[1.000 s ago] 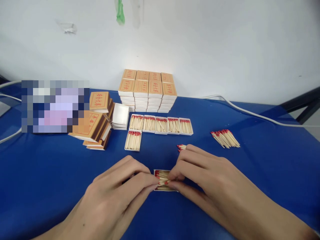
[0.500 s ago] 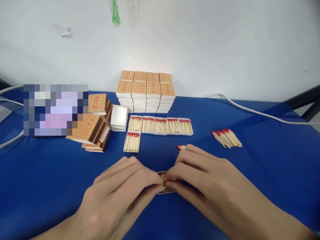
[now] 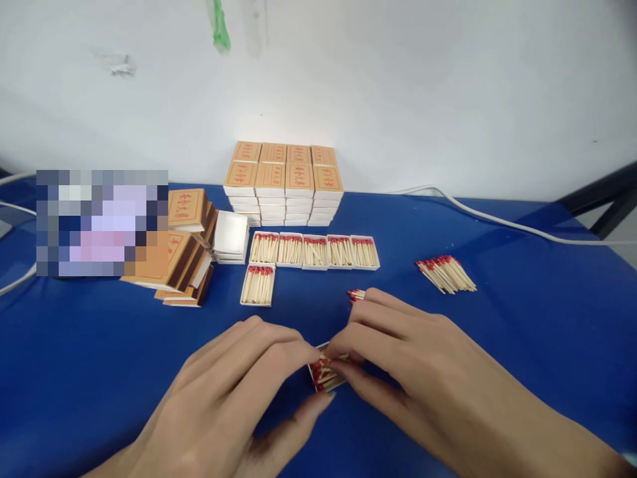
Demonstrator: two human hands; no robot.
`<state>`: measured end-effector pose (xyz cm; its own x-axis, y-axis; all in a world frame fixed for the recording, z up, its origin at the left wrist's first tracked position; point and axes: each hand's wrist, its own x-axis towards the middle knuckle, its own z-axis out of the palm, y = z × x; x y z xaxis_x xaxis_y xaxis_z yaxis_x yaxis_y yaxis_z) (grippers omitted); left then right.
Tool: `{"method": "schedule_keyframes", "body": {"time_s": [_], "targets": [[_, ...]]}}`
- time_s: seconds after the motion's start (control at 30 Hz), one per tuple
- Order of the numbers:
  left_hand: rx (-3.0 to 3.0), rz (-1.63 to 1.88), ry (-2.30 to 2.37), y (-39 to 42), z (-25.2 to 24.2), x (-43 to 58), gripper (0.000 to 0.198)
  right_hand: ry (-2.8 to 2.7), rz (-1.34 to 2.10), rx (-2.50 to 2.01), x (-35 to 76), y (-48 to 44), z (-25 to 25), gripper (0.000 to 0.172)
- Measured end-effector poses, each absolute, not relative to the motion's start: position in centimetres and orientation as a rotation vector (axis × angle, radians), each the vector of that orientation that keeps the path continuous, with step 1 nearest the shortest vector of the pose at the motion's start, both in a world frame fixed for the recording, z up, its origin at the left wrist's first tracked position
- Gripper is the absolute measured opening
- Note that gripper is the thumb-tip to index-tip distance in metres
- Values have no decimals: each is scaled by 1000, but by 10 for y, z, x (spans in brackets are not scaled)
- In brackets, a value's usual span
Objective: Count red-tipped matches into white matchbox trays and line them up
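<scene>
I see two bare hands working over one white matchbox tray (image 3: 311, 376), which sits turned at an angle on the blue table (image 3: 547, 332), right between them and nearest the viewer. Red-headed matches (image 3: 323, 380) lie inside it; fingers cover too many for me to count them. The left hand (image 3: 223, 392) has its thumb and index finger parted around the tray's left end, the thumb at the near edge; I cannot tell whether it actually grips. The right hand (image 3: 413, 355) has its thumb and index fingertip drawn close together at the matches, and I cannot tell whether it pinches one.

Beyond them I count five filled trays (image 3: 314, 267) side by side in a row, plus a sixth filled tray (image 3: 255, 305) just in front of the row's left end. Left of the row is one stack of white trays (image 3: 231, 234), its top one empty. There are two loose piles of matches: a right-hand pile (image 3: 448, 273), well apart, and a smaller pile (image 3: 355, 296), partly hidden behind the right hand. Against the wall (image 3: 423, 86), one block of matchboxes (image 3: 284, 176) shows eight orange tops, two rows of four. More orange boxes (image 3: 186, 207) are heaped at left, overlapping too much to count.
</scene>
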<state>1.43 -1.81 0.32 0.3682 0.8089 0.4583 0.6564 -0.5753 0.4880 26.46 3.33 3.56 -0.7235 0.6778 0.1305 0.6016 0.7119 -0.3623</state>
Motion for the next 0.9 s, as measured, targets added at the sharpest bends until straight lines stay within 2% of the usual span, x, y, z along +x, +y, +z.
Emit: {"method": "schedule_keyframes", "body": {"time_s": [0.13,0.43,0.63,0.9], "targets": [[2407,885,1247,-15,1,12,20,-2667,436,-1004,265,32,33,25],[2356,891,1187,-12,-3,7,15,-2636,453,-999,265,32,31,22],[2349,833,1142,-8,-2,-3,5,-2625,495,-1017,267,33,30,29],[2250,806,1103,-1,6,1,10,-2648,529,-1006,265,34,32,31]]}}
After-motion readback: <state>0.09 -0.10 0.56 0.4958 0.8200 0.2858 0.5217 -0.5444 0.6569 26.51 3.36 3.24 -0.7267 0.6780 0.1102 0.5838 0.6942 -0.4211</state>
